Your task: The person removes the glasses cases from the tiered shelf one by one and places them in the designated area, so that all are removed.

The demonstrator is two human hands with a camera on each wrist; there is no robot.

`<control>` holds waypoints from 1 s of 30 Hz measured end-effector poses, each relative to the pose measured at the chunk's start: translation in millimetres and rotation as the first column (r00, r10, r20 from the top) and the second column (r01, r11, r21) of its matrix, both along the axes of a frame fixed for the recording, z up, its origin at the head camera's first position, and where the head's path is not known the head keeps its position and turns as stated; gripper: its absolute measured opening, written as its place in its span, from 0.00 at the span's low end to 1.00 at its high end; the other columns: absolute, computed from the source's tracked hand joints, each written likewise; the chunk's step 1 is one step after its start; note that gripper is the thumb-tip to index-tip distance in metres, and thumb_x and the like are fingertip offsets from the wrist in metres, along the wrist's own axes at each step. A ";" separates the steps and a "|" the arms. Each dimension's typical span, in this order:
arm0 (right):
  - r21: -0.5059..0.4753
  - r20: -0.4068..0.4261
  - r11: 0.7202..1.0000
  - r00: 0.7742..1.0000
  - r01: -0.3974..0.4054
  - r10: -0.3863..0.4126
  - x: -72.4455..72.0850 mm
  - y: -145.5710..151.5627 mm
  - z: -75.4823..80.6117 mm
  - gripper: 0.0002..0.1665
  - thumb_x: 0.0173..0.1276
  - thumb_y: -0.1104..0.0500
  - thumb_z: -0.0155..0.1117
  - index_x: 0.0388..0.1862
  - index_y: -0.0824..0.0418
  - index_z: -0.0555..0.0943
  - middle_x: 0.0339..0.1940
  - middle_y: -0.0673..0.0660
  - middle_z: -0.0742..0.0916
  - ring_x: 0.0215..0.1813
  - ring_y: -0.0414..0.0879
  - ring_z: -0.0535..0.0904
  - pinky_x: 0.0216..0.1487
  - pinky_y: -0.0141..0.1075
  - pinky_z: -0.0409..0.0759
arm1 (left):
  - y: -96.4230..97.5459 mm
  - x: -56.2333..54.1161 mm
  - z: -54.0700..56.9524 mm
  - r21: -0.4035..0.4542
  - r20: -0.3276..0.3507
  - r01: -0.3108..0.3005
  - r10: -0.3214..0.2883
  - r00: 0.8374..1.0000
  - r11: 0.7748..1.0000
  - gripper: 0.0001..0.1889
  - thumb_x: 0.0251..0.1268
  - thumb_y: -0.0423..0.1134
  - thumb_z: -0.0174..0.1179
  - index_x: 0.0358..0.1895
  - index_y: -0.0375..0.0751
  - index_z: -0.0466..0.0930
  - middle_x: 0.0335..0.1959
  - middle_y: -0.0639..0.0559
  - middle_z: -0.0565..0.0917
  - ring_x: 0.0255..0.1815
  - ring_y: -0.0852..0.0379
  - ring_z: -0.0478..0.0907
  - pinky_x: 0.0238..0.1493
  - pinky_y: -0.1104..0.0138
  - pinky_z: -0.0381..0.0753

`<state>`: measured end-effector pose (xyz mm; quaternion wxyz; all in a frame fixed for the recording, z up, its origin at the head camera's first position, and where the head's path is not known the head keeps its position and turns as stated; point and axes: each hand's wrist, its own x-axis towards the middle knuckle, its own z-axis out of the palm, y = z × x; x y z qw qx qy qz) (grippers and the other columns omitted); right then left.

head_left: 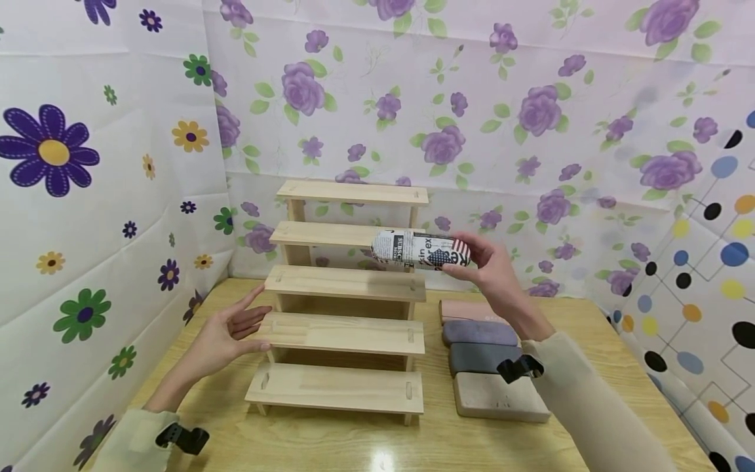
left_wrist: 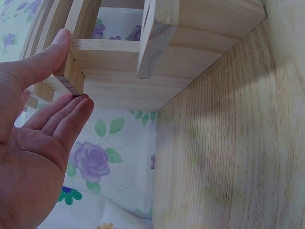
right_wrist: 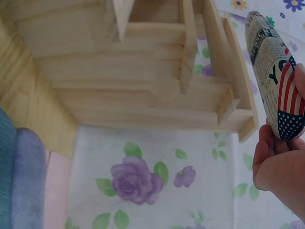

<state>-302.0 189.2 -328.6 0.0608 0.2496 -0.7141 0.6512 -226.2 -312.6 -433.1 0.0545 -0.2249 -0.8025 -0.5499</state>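
Observation:
My right hand (head_left: pixel 491 270) holds a newspaper-and-flag print glasses case (head_left: pixel 420 250) by its right end. The case lies crosswise, overlapping the right part of the second board from the top of a wooden step shelf (head_left: pixel 345 334) in the head view. In the right wrist view, fingers and thumb are around the flag-printed end of the case. My left hand (head_left: pixel 221 335) is at the left side of the shelf. Its thumb (left_wrist: pixel 55 52) and fingertips are at opposite sides of a board end (left_wrist: pixel 71 81) in the left wrist view.
Right of the shelf, several more glasses cases lie in a row on the wood-grain table (head_left: pixel 330 446): pink (head_left: pixel 468 311), purple (head_left: pixel 479 332), dark grey (head_left: pixel 480 358) and beige (head_left: pixel 498 396). Flower-print cloth (head_left: pixel 377 131) hangs behind, with patterned cloths at both sides.

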 end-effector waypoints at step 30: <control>0.041 -0.016 0.997 0.997 0.071 -0.070 48.8 60.2 -52.3 0.35 0.68 0.72 0.74 0.73 0.68 0.75 0.66 0.55 0.82 0.63 0.44 0.79 0.58 0.29 0.82 | 1.4 0.7 0.3 0.003 0.014 -0.011 0.011 1.000 1.000 0.57 0.57 0.26 0.78 0.87 0.50 0.54 0.70 0.27 0.74 0.72 0.31 0.69 0.64 0.67 0.80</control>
